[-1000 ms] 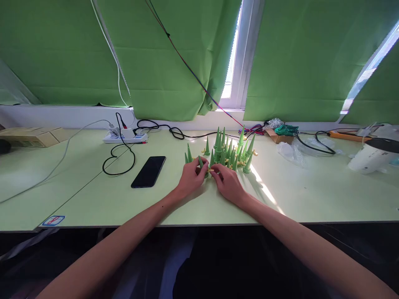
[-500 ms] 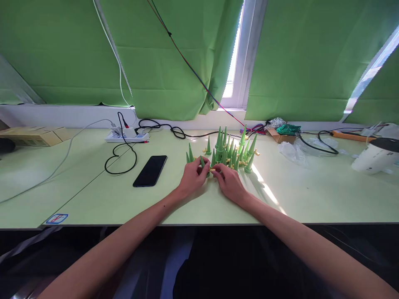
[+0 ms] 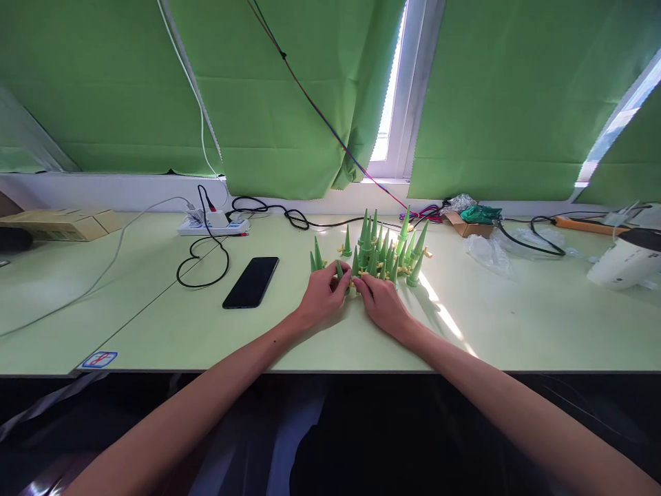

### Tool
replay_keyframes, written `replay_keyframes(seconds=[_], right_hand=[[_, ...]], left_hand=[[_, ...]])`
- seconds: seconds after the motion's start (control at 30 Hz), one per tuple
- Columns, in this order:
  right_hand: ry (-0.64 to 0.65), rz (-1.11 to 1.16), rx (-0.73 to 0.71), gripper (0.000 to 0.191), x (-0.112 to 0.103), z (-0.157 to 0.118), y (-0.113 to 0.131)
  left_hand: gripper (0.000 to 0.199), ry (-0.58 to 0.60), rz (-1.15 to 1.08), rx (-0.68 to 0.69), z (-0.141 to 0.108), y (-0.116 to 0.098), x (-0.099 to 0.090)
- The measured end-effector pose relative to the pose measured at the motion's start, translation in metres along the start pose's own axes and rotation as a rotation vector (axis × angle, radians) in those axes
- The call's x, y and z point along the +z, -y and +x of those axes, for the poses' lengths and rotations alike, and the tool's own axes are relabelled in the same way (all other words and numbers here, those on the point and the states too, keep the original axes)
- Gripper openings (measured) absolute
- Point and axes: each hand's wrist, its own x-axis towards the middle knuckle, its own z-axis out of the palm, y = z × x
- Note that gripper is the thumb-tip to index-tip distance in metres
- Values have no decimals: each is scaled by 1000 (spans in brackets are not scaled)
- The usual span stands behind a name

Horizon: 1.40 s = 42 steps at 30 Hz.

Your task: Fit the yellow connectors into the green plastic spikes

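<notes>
My left hand (image 3: 323, 293) is closed around a green cone-shaped watering spike (image 3: 339, 269), whose tip points up between the fingers. Thumb and fingers of my right hand (image 3: 381, 296) pinch at the spike's small yellow valve, which they mostly cover. Both hands meet low over the table. Just behind them stands a close cluster of similar green spikes (image 3: 372, 241), several with yellow valves sticking out sideways. A pair of spikes (image 3: 317, 254) stands beyond my left hand, and a single spike (image 3: 348, 242) stands a little apart behind it.
A black phone (image 3: 250, 282) lies left of my hands. Farther back are a white power strip (image 3: 213, 226) and looped black cable (image 3: 202, 284). At right are a small cardboard box (image 3: 469, 226), clear plastic bags (image 3: 488, 253) and a white cup-like container with a black top (image 3: 626, 260).
The camera view has shifted slightly. My right fingers have closed in over the yellow valve, which shows less now. My left hand keeps its grip on the spike.
</notes>
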Motion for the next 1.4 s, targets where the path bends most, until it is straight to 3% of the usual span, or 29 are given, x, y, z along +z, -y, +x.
replay_keyframes(seconds=[0.13, 0.3, 0.63, 1.07, 1.23, 1.4], right_hand=[[14, -23, 28, 40, -1, 0, 2], [23, 69, 32, 22, -4, -1, 5], [60, 63, -36, 10, -3, -1, 1], [133, -69, -28, 37, -1, 0, 0], [123, 25, 17, 17, -4, -1, 4], [129, 51, -26, 14, -3, -1, 2]], left_hand=[[20, -1, 1, 5, 0, 0, 0], [18, -42, -7, -8, 2, 1, -1], [20, -4, 1, -3, 1, 0, -1], [21, 15, 28, 7, -1, -1, -2], [19, 3, 7, -11, 0, -2, -3], [19, -4, 28, -22, 0, -2, -2]])
